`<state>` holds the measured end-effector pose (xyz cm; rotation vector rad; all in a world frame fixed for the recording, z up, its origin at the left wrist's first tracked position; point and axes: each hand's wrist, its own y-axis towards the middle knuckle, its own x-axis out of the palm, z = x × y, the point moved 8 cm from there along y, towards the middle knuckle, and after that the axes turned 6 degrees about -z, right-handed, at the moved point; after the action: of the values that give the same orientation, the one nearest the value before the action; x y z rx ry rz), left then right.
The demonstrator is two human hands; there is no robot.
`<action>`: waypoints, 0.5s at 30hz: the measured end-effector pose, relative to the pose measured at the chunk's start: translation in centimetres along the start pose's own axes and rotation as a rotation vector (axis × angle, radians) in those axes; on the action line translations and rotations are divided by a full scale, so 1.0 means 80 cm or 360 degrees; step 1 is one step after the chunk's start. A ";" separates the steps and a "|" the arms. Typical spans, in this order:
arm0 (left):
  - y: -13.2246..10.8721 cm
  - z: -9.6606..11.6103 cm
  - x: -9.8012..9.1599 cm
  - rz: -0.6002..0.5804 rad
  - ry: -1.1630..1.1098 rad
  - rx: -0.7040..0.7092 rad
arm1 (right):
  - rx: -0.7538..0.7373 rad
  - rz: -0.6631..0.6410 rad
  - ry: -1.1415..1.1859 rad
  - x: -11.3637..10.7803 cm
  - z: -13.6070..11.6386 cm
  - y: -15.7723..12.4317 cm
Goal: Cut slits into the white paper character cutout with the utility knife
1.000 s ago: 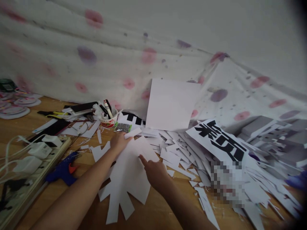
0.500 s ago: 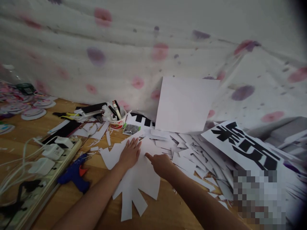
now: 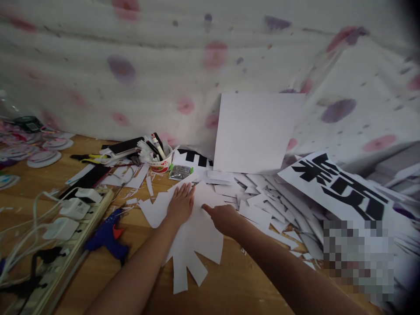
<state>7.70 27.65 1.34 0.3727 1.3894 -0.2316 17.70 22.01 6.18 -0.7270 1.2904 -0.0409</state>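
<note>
Now that the left hand (image 3: 181, 206) is lying flat, its earlier grip released, it is seemingly steadying the white paper cutout (image 3: 202, 236) toward six o'clock, while the right hand (image 3: 225, 218) is pointing, its grip unclear.

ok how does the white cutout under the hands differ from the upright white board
The white cutout has a jagged outline; the white board has straight sides. The cutout lies on the wooden table; the board stands upright by the patterned sheet. The left hand rests on the cutout; no hand touches the board. Both are white.
</note>
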 end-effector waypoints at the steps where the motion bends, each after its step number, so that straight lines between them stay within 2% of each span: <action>1: 0.000 0.000 0.000 -0.0003 0.0000 -0.0001 | 0.0001 -0.0002 0.0001 0.000 0.000 -0.001; 15: 0.003 -0.002 0.006 -0.0003 -0.0007 -0.0043 | 0.0057 -0.0079 0.0014 0.016 0.000 -0.016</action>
<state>7.72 27.93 0.85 0.3486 1.3875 -0.2150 18.57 20.48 5.72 -0.7287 1.2769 -0.1073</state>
